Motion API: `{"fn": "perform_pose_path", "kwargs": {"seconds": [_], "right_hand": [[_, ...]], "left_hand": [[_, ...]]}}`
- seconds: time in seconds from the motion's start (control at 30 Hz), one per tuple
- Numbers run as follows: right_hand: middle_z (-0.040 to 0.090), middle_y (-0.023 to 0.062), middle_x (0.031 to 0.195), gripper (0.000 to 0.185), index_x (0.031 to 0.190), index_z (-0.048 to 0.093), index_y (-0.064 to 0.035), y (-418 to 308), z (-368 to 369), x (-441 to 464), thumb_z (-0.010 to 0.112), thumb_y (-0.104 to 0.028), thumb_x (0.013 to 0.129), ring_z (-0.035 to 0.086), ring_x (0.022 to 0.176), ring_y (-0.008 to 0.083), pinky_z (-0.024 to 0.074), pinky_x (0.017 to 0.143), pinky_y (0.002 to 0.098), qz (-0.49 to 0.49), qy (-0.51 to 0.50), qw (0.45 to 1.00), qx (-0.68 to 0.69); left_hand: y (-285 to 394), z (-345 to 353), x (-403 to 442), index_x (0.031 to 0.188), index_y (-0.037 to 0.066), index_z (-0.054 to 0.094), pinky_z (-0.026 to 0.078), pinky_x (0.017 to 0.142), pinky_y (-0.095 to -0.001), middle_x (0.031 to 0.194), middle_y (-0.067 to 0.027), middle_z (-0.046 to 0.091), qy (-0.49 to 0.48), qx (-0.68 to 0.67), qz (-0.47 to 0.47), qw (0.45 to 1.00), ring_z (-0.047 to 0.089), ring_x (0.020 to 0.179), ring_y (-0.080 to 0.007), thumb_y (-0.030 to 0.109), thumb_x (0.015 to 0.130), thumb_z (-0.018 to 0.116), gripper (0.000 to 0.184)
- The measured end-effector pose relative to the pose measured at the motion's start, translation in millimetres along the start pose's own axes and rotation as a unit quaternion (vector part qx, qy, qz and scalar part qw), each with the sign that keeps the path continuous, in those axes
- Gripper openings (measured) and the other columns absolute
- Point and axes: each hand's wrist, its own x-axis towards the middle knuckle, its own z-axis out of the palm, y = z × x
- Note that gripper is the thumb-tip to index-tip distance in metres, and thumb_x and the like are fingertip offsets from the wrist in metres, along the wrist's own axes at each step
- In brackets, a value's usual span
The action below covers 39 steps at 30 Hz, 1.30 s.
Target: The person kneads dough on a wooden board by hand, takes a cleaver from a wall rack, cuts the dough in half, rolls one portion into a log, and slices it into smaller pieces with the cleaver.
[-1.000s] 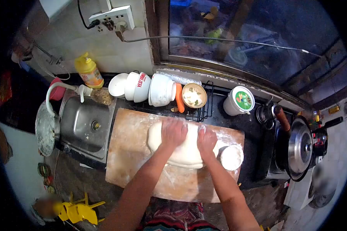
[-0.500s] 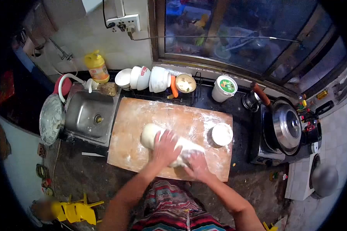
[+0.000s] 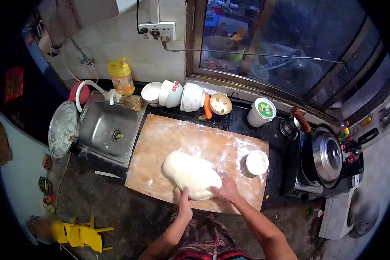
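Note:
A large, smooth white lump of dough (image 3: 190, 173) lies on a floured wooden board (image 3: 160, 130). My left hand (image 3: 184, 206) is at the dough's near edge, its thumb pressed up against the side and its other fingers partly hidden. Around the right end of the dough curls my right hand (image 3: 226, 186), with the thumb on the near side and the fingers on the far side. To the right on the board stands a white tub of flour (image 3: 257, 162).
A steel sink (image 3: 102, 125) is at the left, with a floury metal basin (image 3: 64, 129) beside it. Behind the board stand stacked white bowls (image 3: 190, 97), an orange-handled tool (image 3: 207, 107) and a lidded white bucket (image 3: 261, 112). A lidded pan (image 3: 327, 154) sits on the stove at right.
My left hand has moved from the top of the dough to its near edge. The dough looks rounder and plumper, and my right hand now cups its right end. The camera view has shifted.

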Motion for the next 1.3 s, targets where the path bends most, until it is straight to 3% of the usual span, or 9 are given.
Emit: {"fn": "perform_pose_path", "kwargs": {"seconds": [0.1, 0.27, 0.3, 0.37, 0.47, 0.57, 0.7, 1.1, 1.3], "right_hand": [[0.060, 0.0214, 0.129, 0.074, 0.141, 0.045, -0.0020, 13.3, 15.9, 14.1, 0.073, -0.038, 0.082, 0.064, 0.109, 0.0346, 0.0529, 0.092, 0.0459, 0.087, -0.012, 0.969, 0.231], [0.064, 0.0124, 0.124, 0.059, 0.140, 0.044, -0.0072, -2.4, 51.9, -3.6, 0.049, -0.048, 0.098, 0.066, 0.108, 0.0260, 0.0547, 0.097, 0.0431, 0.178, -0.039, 0.678, 0.712], [0.068, 0.0118, 0.117, 0.051, 0.133, 0.051, -0.0062, 4.6, 50.9, -6.9, 0.051, -0.043, 0.098, 0.069, 0.100, 0.0252, 0.0570, 0.089, 0.0409, 0.280, -0.078, 0.682, 0.671], [0.071, 0.0166, 0.101, 0.039, 0.120, 0.060, -0.0029, 67.2, 45.5, -30.8, 0.051, -0.035, 0.099, 0.070, 0.087, 0.0265, 0.0568, 0.077, 0.0398, 0.165, -0.023, 0.980, 0.106], [0.068, 0.0234, 0.089, 0.032, 0.105, 0.062, 0.0012, 30.5, 0.0, -41.0, 0.052, -0.028, 0.098, 0.067, 0.076, 0.0308, 0.0538, 0.070, 0.0411, 0.112, 0.216, 0.969, -0.041], [0.067, 0.0232, 0.086, 0.027, 0.092, 0.062, -0.0007, -14.8, -4.0, -22.2, 0.050, -0.025, 0.095, 0.066, 0.077, 0.0416, 0.0522, 0.074, 0.0511, 0.037, 0.102, 0.993, -0.055], [0.067, 0.0246, 0.078, 0.036, 0.087, 0.066, 0.0002, -29.8, 14.8, 36.6, 0.048, -0.030, 0.096, 0.067, 0.076, 0.0413, 0.0537, 0.072, 0.0503, 0.069, 0.027, 0.990, -0.123], [0.069, 0.0275, 0.091, 0.043, 0.097, 0.069, 0.0070, -20.7, -1.5, 144.1, 0.052, -0.032, 0.094, 0.068, 0.092, 0.0402, 0.0519, 0.085, 0.0473, 0.139, 0.069, 0.986, -0.053], [0.069, 0.0240, 0.103, 0.037, 0.107, 0.070, 0.0007, -32.2, -95.3, 46.3, 0.062, -0.033, 0.092, 0.068, 0.094, 0.0333, 0.0528, 0.084, 0.0386, 0.137, -0.132, 0.967, 0.169]], "left_hand": [[58.5, 36.8, -3.5, 0.131, 0.002, 0.044, 0.044, 0.098, -0.0438, 0.128, -0.0142, 0.050, -0.066, -0.019, 0.022, 0.997, 0.049, 0.120, -0.0276, 0.027, 0.088, 0.067, 0.055], [71.5, 88.6, 5.0, 0.132, -0.002, 0.049, 0.044, 0.100, -0.0436, 0.122, -0.0221, 0.056, -0.160, 0.378, 0.335, 0.848, 0.056, 0.113, -0.0339, 0.027, 0.085, 0.069, 0.059], [69.0, 108.0, -8.9, 0.131, -0.003, 0.051, 0.045, 0.100, -0.0434, 0.121, -0.0244, 0.058, -0.174, 0.433, 0.356, 0.809, 0.058, 0.111, -0.0355, 0.027, 0.084, 0.069, 0.058], [28.3, 121.6, 16.5, 0.128, -0.004, 0.055, 0.045, 0.100, -0.0442, 0.117, -0.0267, 0.061, -0.323, 0.456, 0.258, 0.788, 0.060, 0.109, -0.0365, 0.024, 0.085, 0.069, 0.053], [49.8, 118.6, 8.9, 0.123, 0.002, 0.062, 0.044, 0.101, -0.0443, 0.117, -0.0210, 0.064, -0.320, 0.380, 0.249, 0.831, 0.059, 0.112, -0.0357, 0.022, 0.085, 0.068, 0.043], [69.0, 113.1, 49.2, 0.121, 0.010, 0.064, 0.042, 0.103, -0.0414, 0.122, -0.0136, 0.060, -0.195, 0.504, 0.475, 0.695, 0.050, 0.119, -0.0346, 0.021, 0.078, 0.075, 0.046], [107.0, 137.7, 126.3, 0.142, 0.012, 0.048, 0.033, 0.112, -0.0446, 0.145, -0.0194, 0.043, -0.317, 0.641, 0.351, 0.604, 0.039, 0.134, -0.0404, 0.044, 0.073, 0.078, 0.081], [123.8, 193.2, 174.4, 0.132, 0.011, 0.054, 0.045, 0.098, -0.0472, 0.124, -0.0176, 0.063, -0.244, 0.709, 0.252, 0.611, 0.054, 0.123, -0.0354, 0.049, 0.084, 0.069, 0.063], [106.8, 125.5, 62.6, 0.119, 0.011, 0.065, 0.040, 0.102, -0.0475, 0.126, -0.0153, 0.061, -0.237, 0.687, 0.425, 0.539, 0.051, 0.122, -0.0320, 0.034, 0.078, 0.069, 0.047]]}}
